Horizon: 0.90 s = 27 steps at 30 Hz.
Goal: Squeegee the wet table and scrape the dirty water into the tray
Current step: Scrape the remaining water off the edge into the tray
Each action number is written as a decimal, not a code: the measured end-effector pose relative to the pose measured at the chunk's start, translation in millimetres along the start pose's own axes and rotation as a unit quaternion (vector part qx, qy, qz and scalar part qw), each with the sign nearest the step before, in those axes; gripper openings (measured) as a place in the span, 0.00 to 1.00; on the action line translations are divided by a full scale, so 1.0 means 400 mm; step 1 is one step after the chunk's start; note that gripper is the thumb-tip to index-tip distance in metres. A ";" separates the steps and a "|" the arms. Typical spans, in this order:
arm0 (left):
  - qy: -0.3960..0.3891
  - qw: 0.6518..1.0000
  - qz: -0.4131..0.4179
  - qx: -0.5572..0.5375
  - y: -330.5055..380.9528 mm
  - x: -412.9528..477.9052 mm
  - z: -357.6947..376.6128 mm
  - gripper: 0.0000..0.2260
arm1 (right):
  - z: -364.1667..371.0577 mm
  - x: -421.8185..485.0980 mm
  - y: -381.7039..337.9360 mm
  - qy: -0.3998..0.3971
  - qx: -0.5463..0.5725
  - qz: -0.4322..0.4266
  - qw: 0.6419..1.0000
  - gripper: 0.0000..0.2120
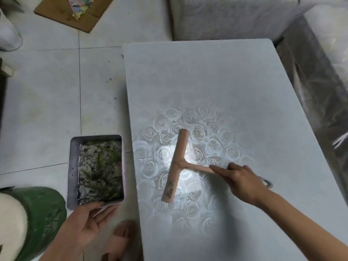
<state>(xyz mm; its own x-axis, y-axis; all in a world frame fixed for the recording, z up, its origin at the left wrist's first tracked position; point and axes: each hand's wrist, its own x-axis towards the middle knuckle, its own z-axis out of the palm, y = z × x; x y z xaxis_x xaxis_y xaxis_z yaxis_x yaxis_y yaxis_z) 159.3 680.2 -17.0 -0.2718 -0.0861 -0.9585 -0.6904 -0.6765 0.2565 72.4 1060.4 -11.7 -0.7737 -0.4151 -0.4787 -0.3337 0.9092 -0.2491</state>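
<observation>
A pink T-shaped squeegee [178, 162] lies on the grey rose-patterned table [207, 81], its blade pointing towards the table's left edge. My right hand [243, 178] grips its handle from the right, index finger stretched along the shaft. A rectangular metal tray [73, 166] holding dirty water with green scraps and dark grit hangs beside the table's left edge, above the floor. My left hand [88, 223] holds the tray's near edge, thumb over the rim.
White tiled floor [47, 91] lies left of the table, with a cardboard sheet [71, 12] at the back. A green-and-white bucket-like thing [35, 219] stands at lower left. A sandalled foot [122, 240] is beside the table's near left edge. Covered furniture [235, 16] borders the table behind and right.
</observation>
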 end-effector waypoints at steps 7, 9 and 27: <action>0.026 0.999 0.000 -0.044 0.020 0.095 -0.061 0.10 | -0.079 -0.071 -0.003 0.119 -0.015 -0.012 0.993 0.26; 0.029 0.998 -0.010 -0.057 0.013 0.128 -0.066 0.09 | -0.087 -0.105 0.000 0.105 -0.032 0.000 0.994 0.22; 0.017 0.997 -0.055 -0.060 -0.074 0.258 -0.024 0.16 | 0.054 0.018 -0.234 0.055 0.063 0.023 0.996 0.26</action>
<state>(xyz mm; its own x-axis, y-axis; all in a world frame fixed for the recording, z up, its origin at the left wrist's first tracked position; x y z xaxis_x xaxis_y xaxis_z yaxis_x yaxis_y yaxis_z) 158.2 684.3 -124.7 -0.1744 -0.0298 -0.9842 -0.6287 -0.7659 0.1346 109.8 971.5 -10.0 -0.8434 -0.3608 -0.3982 -0.2318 0.9128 -0.3362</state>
